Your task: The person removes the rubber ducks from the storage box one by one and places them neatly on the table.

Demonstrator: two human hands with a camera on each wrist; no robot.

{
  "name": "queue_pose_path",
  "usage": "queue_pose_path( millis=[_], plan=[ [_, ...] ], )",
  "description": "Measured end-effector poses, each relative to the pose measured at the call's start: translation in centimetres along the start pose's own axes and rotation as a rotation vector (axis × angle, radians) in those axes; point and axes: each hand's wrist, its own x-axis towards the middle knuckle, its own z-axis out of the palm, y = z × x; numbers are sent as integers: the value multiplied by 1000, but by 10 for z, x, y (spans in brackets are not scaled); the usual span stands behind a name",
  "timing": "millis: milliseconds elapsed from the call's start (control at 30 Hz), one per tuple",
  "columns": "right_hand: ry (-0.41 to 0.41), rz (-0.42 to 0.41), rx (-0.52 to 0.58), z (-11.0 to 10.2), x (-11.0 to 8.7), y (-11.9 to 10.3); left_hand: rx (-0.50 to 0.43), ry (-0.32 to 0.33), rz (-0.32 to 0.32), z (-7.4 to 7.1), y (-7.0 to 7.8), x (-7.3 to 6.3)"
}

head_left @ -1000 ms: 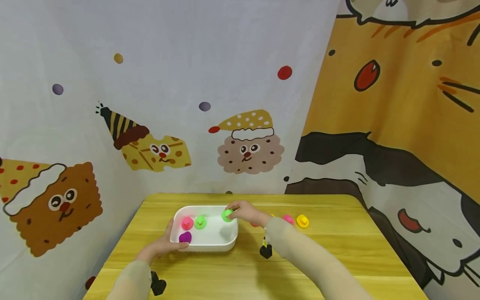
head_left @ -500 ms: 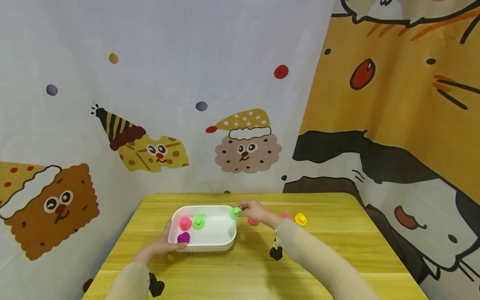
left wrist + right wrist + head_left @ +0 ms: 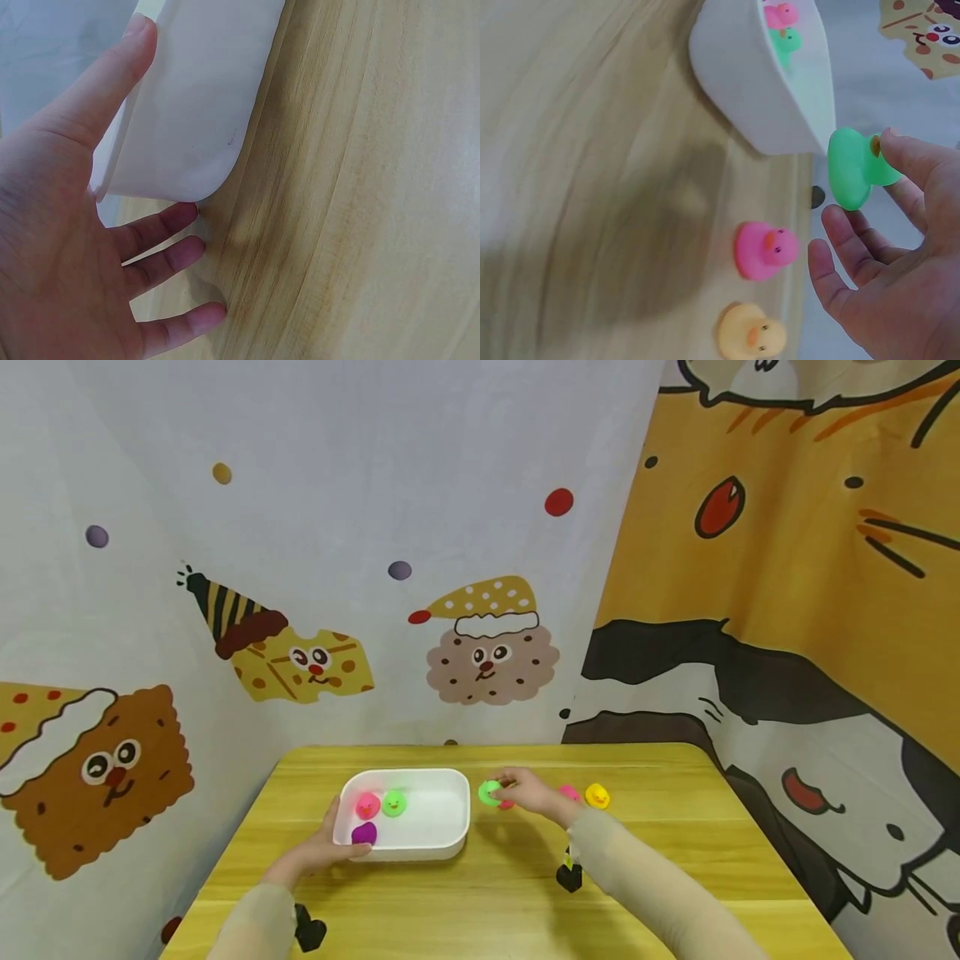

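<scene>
My right hand (image 3: 528,793) pinches a green rubber duck (image 3: 847,169) between thumb and fingers, just off the right end of a white tub (image 3: 438,814). Spread fairly straight, my left hand (image 3: 321,850) lies against the tub's near left corner. Its thumb rests along the front rim; three spread fingers (image 3: 176,255) show below the corner in the left wrist view. Inside the tub are a pink duck (image 3: 367,806), another green duck (image 3: 394,803) and a purple duck (image 3: 364,833), partly hidden by the left thumb.
Right of the tub, a pink duck (image 3: 569,792) and a yellow duck (image 3: 597,796) sit on the wooden table (image 3: 480,910). A reddish-pink shape (image 3: 506,804) shows partly behind the right hand. A printed cartoon curtain (image 3: 480,460) stands behind the table.
My right hand has carried the green duck from over the tub's right part to the right, past its rim. The left hand has stayed at the tub's corner.
</scene>
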Motion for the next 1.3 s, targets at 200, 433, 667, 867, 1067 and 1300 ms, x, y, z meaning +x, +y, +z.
queue_pose_path(
  millis=[200,433,667,867,1067,1300],
  plan=[
    [6,3,-1,1,-10,14,-11,-3,-9,-2,-1,2],
    [31,16,-17,4,-19,34,6,-3,-25,-2,-8,7],
    [42,61,-36,9,-27,50,15,-1,-19,-1,2,-2],
    [20,49,-38,14,-30,61,25,1,-23,-1,2,-1],
    [15,47,-58,17,-34,61,15,-7,-16,-1,2,-1],
    [9,40,-49,20,-34,63,10,-4,15,-1,3,-2]
  ],
)
